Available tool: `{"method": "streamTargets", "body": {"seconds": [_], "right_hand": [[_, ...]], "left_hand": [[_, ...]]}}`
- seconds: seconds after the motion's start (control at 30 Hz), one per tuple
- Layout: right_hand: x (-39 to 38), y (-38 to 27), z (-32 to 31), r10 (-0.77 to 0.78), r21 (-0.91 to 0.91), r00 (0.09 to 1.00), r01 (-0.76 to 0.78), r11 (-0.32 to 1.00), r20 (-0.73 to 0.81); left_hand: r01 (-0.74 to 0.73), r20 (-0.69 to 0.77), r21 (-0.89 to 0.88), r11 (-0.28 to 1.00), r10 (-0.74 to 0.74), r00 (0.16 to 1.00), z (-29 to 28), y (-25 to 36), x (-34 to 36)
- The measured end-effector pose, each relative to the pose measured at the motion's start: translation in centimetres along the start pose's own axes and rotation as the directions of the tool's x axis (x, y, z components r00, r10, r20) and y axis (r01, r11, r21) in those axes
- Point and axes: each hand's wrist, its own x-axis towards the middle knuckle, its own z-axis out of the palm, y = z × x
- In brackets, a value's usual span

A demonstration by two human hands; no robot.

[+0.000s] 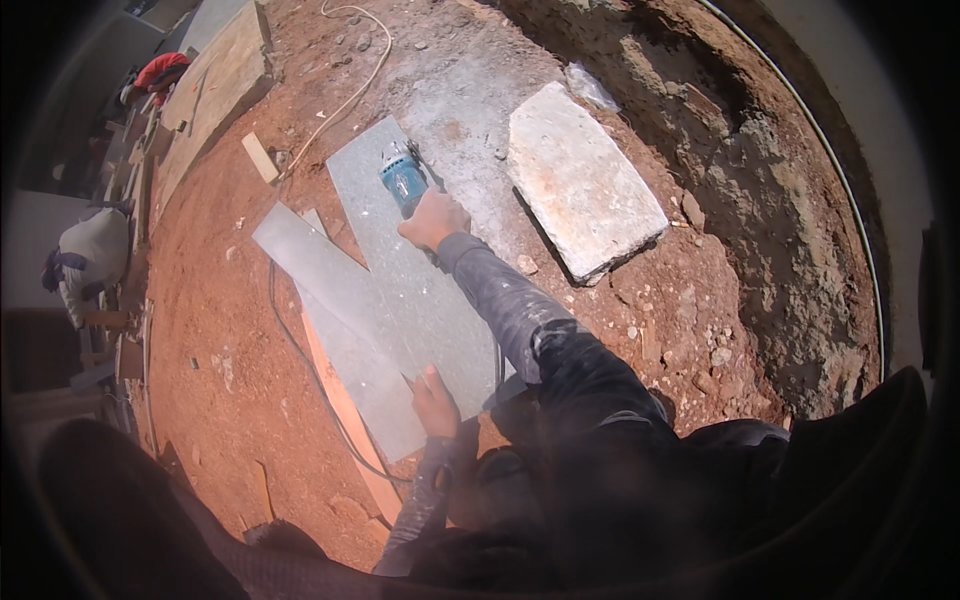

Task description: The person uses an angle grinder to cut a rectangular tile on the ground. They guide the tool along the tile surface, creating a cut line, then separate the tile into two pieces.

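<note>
My right hand (pixel 437 219) is wrapped round the body of a blue angle grinder (pixel 405 181), which sits over the far part of a flat grey stone slab (pixel 372 160). The grinder's disc is hard to make out. A paler grey strip (pixel 340 312) runs along the slab's left side, with a V-shaped gap between their far ends; I cannot tell whether they are joined lower down. My left hand (pixel 436 402) rests at the near part of the grey stone, fingers outstretched. A small dark pointed shape shows beside its fingertips, too unclear to name.
A thick whitish stone block (pixel 580 180) lies to the right, before a rough earth trench (pixel 780 200). An orange-brown plank (pixel 345 415) and a dark cable (pixel 290 335) lie left of the slab. Two people, one in red (pixel 162 70) and one in pale clothing (pixel 95 250), are at far left.
</note>
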Motion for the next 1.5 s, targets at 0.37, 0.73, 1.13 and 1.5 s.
{"method": "streamTargets", "body": {"seconds": [0.37,0.73,1.13,1.5], "right_hand": [[-1.5,1.0,0.2,-0.020,0.004,1.000,0.020,1.000,-0.021],[-3.2,1.7,0.2,-0.019,0.001,1.000,0.019,1.000,-0.025],[-4.2,2.2,0.3,-0.005,-0.010,1.000,0.005,1.000,-0.019],[-5.4,2.7,0.0,-0.008,-0.011,1.000,0.008,1.000,-0.021]], "left_hand": [[0.100,0.112,0.059,0.993,-0.106,0.988,-0.8,0.8,0.2],[-0.010,-0.008,-0.008,1.000,0.010,1.000,0.1,-0.2,0.1],[0.001,-0.008,-0.008,1.000,-0.001,1.000,0.0,0.2,0.1],[-0.011,-0.022,0.034,0.999,0.011,1.000,0.4,-0.7,0.3]]}}
